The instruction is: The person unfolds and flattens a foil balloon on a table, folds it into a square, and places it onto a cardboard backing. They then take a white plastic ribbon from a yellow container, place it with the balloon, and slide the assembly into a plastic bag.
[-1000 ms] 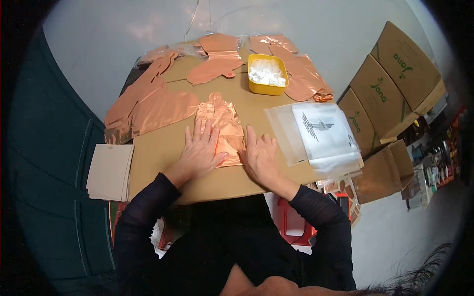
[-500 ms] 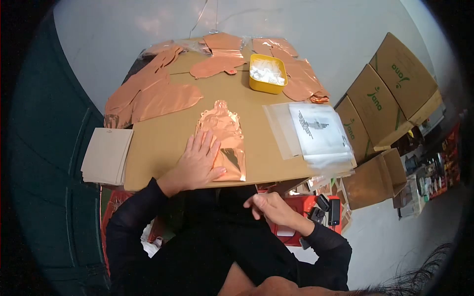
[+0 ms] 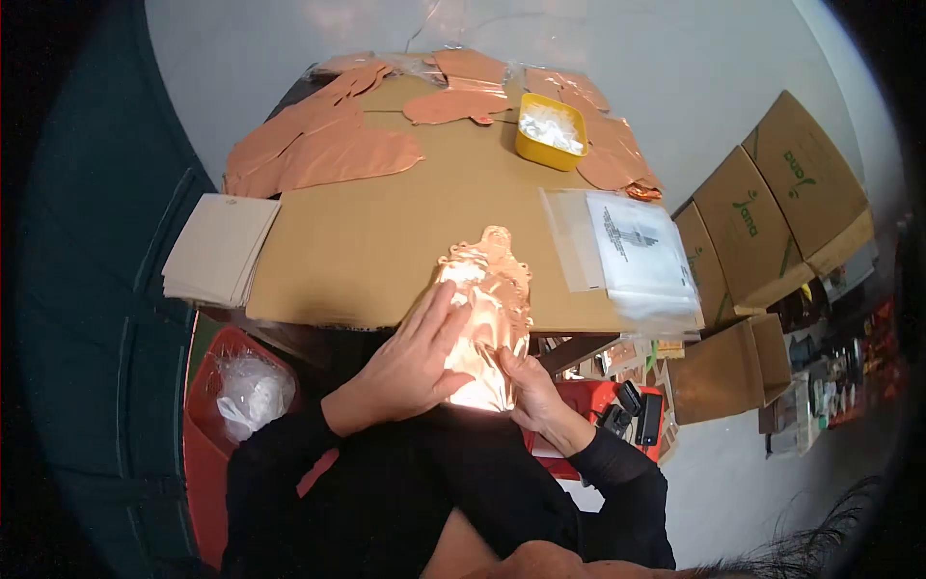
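Note:
A shiny copper-coloured foil balloon (image 3: 487,318), flat, with a scalloped edge and a rounded tip, lies partly over the table's front edge. My left hand (image 3: 415,357) rests flat on its left side, fingers extended. At its lower right, my right hand (image 3: 532,391) grips the edge with the thumb on top; the fingers beneath are hidden. Light glares off the foil between the two hands.
Copper foil pieces (image 3: 338,154) lie along the back and left of the cardboard-covered table (image 3: 338,246). Around them are a yellow tub (image 3: 550,157), white cards (image 3: 220,241) and plastic bags (image 3: 641,246). Cardboard boxes (image 3: 748,217) stand right; a red bin (image 3: 207,415) sits below left.
The foil balloon has moved right and toward me, over the table edge. My right hand has come up and taken hold of it, while my left hand has moved along with it.

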### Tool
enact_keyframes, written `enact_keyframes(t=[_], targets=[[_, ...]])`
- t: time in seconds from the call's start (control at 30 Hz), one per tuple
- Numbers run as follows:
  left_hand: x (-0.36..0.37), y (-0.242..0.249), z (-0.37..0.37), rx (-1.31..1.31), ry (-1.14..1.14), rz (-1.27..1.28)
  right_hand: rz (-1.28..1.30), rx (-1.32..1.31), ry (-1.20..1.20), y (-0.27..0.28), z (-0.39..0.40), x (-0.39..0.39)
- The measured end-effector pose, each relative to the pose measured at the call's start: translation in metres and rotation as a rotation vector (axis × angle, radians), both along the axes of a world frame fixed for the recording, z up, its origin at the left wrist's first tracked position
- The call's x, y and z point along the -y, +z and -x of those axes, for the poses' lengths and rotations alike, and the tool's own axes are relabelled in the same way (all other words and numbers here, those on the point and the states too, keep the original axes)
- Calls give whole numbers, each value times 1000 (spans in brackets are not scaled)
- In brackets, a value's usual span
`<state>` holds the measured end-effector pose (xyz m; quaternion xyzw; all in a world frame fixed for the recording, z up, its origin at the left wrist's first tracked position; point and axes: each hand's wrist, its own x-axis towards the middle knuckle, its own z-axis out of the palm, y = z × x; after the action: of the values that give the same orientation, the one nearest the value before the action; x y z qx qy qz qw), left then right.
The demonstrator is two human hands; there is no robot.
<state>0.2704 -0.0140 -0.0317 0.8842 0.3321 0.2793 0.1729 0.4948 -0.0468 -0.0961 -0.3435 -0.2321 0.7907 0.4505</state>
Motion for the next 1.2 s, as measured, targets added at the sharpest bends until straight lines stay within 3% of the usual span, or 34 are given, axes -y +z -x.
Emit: enact_keyframes(t=[0.07, 0.17, 0.33, 0.57, 0.77, 1.2], targets=[[9, -11, 6, 305, 93, -55, -23, -25, 10, -8, 0, 5], [24, -41, 19, 475, 310, -129, -57, 15, -48, -11, 1, 15], [38, -80, 15, 849, 424, 456, -69, 63, -33, -29, 0, 26], [47, -81, 11, 766, 474, 509, -141, 109, -24, -25, 13, 35], [46, -93, 11, 869, 440, 449, -172, 117, 33, -39, 10, 35], [45, -82, 22, 865, 519, 646, -145, 92, 46, -43, 20, 31]])
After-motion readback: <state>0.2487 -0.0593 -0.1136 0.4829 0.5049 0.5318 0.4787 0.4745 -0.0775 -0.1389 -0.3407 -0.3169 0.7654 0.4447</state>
